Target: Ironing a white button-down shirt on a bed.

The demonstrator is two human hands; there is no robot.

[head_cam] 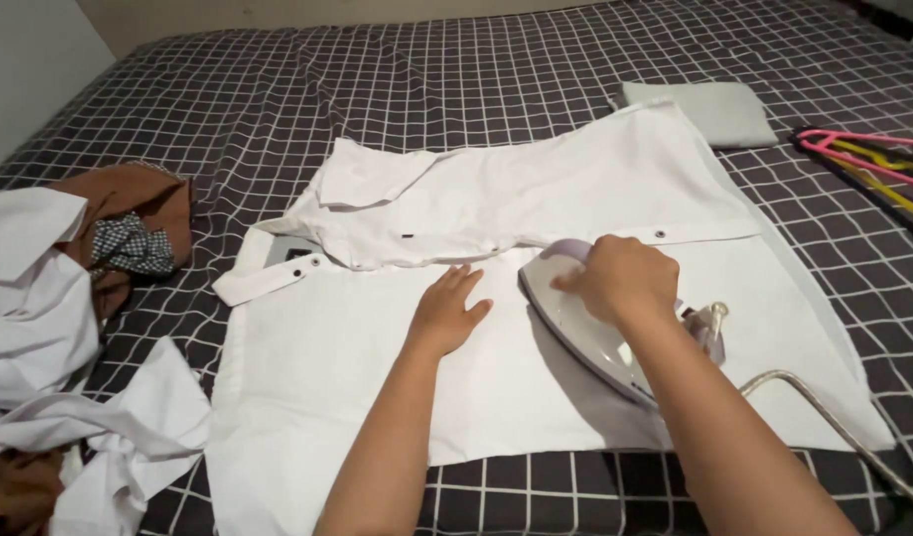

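We're ironing here, mid-stroke by the look of it. Our right hand (620, 278) is wrapping its fingers shut around the handle of the iron (600, 333), which is sitting soleplate-down on the white shirt (496, 298) spread across the checked bed (377, 89). Our left hand (446, 313) is lying flat just beside the iron, fingers stretched open and holding nothing, pressing the cloth smooth. The shirt is lying mid-bed, collar to our left, button placket running across just above the iron.

We're judging this as the pressing of the lower front panel. Any further pass is calling for the flat hand to be keeping clear of the iron's nose while tensioning the fabric.

For room: the panel is opening wide to the left of our flat hand, and the hem edge is sitting close on the near side. The cord (824, 407) is trailing off right, the hangers (873, 159) and grey cloth (700, 109) well apart, the clothes pile (69, 328) crowding the left.
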